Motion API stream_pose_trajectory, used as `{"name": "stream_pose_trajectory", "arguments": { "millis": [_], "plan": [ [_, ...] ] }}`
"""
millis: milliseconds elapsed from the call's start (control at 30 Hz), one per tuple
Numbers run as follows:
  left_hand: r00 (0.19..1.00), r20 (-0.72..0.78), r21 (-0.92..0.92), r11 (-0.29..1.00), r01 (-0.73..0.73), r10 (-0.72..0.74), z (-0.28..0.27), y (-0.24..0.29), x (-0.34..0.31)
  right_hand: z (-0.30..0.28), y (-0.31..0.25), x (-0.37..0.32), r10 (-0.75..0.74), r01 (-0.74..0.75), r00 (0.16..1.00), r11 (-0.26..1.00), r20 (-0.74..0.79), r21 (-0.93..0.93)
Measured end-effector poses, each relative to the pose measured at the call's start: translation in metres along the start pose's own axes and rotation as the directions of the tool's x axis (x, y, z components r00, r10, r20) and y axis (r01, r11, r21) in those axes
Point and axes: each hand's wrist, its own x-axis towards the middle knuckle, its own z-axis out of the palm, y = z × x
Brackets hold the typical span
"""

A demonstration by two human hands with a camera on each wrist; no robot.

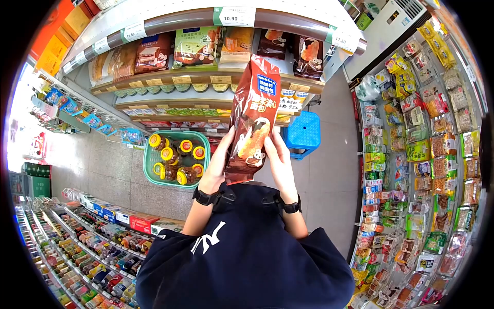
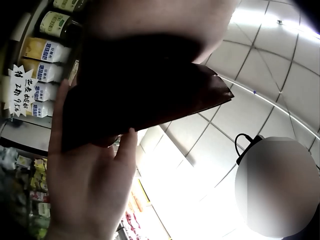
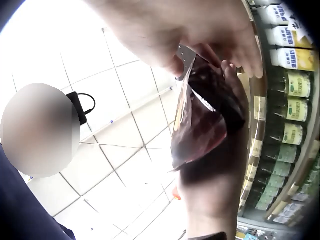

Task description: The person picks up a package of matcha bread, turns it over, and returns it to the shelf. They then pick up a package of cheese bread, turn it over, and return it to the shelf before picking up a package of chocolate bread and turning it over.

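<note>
Tiered bread shelf [image 1: 201,80] stood ahead of hands, its front edge near bag's upper part. Blue plastic stool [image 1: 304,126] lay right of hands; green basket [image 1: 145,157] of yellow-lidded jars left; open room showed mainly back toward torso. Brown-red bread bag [image 1: 252,121] was upright between hands, likely light, soft, crushable, film slightly slippery; lower side edges seemed best hold. Left hand [image 1: 218,162] and right hand [image 1: 283,167] gripped opposite lower sides, right thumb on front; fingertips behind bag couldn't be told in head view.
</note>
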Motion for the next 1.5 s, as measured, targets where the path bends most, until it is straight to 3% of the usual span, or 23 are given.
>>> {"name": "stream_pose_trajectory", "arguments": {
  "millis": [67, 133, 167, 333, 433, 467, 533, 567, 667, 700, 733, 900, 1000, 1067, 1200, 1233, 1300, 1333, 1400, 1433, 1500],
  "plan": [
    [0.998, -0.014, 0.090, 0.994, -0.057, 0.059, 0.000, -0.009, 0.003, 0.007, 0.003, -0.002, -0.068, 0.066, 0.996, 0.997, -0.062, -0.033],
    [0.985, 0.099, 0.204, 0.966, -0.161, 0.143, -0.009, -0.016, 0.012, 0.007, -0.001, -0.003, -0.042, 0.042, 0.997, 0.999, -0.063, -0.010],
    [0.984, 0.046, 0.235, 0.956, -0.177, 0.171, -0.013, -0.020, 0.013, 0.007, -0.002, -0.003, -0.015, 0.016, 0.998, 1.000, -0.064, 0.012],
    [0.953, 0.064, 0.377, 0.877, -0.296, 0.295, -0.009, -0.016, 0.013, 0.004, 0.001, -0.003, -0.070, 0.070, 0.992, 0.998, -0.109, -0.005],
    [0.870, -0.011, 0.577, 0.713, -0.397, 0.494, -0.008, -0.018, 0.016, 0.004, 0.002, 0.002, -0.125, 0.125, 0.987, 0.992, -0.104, -0.008],
    [0.868, -0.009, 0.579, 0.711, -0.400, 0.496, -0.009, -0.016, 0.015, 0.005, 0.002, 0.002, -0.129, 0.129, 0.986, 0.992, -0.103, -0.006],
    [0.946, -0.118, 0.369, 0.898, -0.241, 0.302, -0.012, -0.011, 0.015, 0.006, 0.000, 0.005, -0.129, 0.134, 0.983, 0.991, -0.130, 0.024],
    [0.945, -0.117, 0.371, 0.896, -0.244, 0.306, -0.012, -0.010, 0.015, 0.009, -0.002, 0.006, -0.124, 0.127, 0.979, 0.992, -0.160, 0.009],
    [0.952, 0.113, 0.409, 0.860, -0.306, 0.284, -0.007, -0.007, 0.011, 0.013, -0.003, 0.015, -0.123, 0.138, 0.973, 0.989, -0.194, 0.062],
    [0.947, 0.152, 0.470, 0.822, -0.322, 0.284, -0.005, -0.005, 0.010, 0.014, -0.006, 0.018, -0.156, 0.160, 0.974, 0.987, -0.165, 0.013],
    [0.894, 0.186, 0.510, 0.738, -0.442, 0.407, -0.010, -0.011, 0.017, 0.016, -0.009, 0.022, -0.187, 0.183, 0.973, 0.982, -0.134, -0.036],
    [0.867, 0.140, 0.394, 0.776, -0.493, 0.479, -0.007, 0.007, 0.028, 0.017, -0.028, 0.047, -0.220, 0.224, 0.974, 0.968, 0.047, -0.115],
    [0.888, 0.048, 0.342, 0.828, -0.445, 0.457, -0.011, 0.023, 0.036, 0.009, -0.030, 0.078, -0.284, 0.265, 0.959, 0.870, 0.016, -0.416],
    [0.876, 0.059, 0.337, 0.816, -0.470, 0.480, -0.011, 0.033, 0.037, -0.001, -0.028, 0.111, -0.409, 0.323, 0.912, 0.740, -0.014, -0.589],
    [0.861, 0.045, 0.361, 0.795, -0.487, 0.507, -0.019, 0.048, 0.040, -0.015, -0.033, 0.194, -0.593, 0.384, 0.805, 0.479, 0.033, -0.789],
    [0.853, 0.034, 0.363, 0.789, -0.496, 0.520, -0.020, 0.050, 0.040, -0.018, -0.028, 0.216, -0.596, 0.384, 0.802, 0.480, 0.027, -0.789],
    [0.856, 0.024, 0.374, 0.790, -0.486, 0.516, -0.026, 0.054, 0.043, -0.016, -0.025, 0.252, -0.649, 0.245, 0.761, 0.294, -0.005, -0.924],
    [0.858, 0.006, 0.383, 0.792, -0.476, 0.513, -0.030, 0.056, 0.045, -0.014, -0.026, 0.260, -0.652, 0.246, 0.758, 0.293, -0.004, -0.924],
    [0.849, 0.016, 0.405, 0.772, -0.489, 0.529, -0.033, 0.061, 0.047, -0.008, -0.030, 0.274, -0.369, -0.039, 0.920, 0.248, -0.132, -0.968],
    [0.842, 0.017, 0.398, 0.769, -0.501, 0.540, -0.033, 0.064, 0.048, -0.003, -0.033, 0.280, -0.286, -0.129, 0.939, 0.223, -0.191, -0.966],
    [0.845, 0.011, 0.385, 0.777, -0.498, 0.535, -0.032, 0.068, 0.049, -0.002, -0.026, 0.291, -0.325, -0.155, 0.924, 0.169, -0.204, -0.973]
  ]
}}
